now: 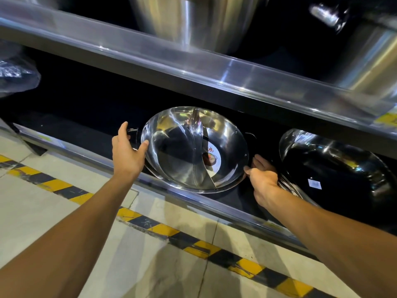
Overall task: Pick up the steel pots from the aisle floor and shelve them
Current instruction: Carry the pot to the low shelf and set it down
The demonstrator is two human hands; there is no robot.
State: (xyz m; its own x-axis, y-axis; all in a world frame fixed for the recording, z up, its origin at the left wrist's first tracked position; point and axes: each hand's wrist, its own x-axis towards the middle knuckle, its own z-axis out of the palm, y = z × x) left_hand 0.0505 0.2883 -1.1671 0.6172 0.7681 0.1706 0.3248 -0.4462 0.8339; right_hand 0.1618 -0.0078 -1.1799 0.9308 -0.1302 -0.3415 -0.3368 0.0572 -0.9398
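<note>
A shallow steel pot (171, 160) with a curved divider down its middle and a round label inside rests on the bottom shelf (86, 150), tilted toward me over the front rail. My left hand (126, 153) is at its left rim beside the handle, fingers spread, thumb touching the rim. On the opposite side, my right hand (262, 179) pinches the right rim, fingers curled around the edge.
A stack of steel woks (335, 166) sits on the same shelf just right of my right hand. Large steel pots (193, 20) stand on the shelf above. A plastic-wrapped item (15, 76) lies far left. Yellow-black tape (150, 226) crosses the floor.
</note>
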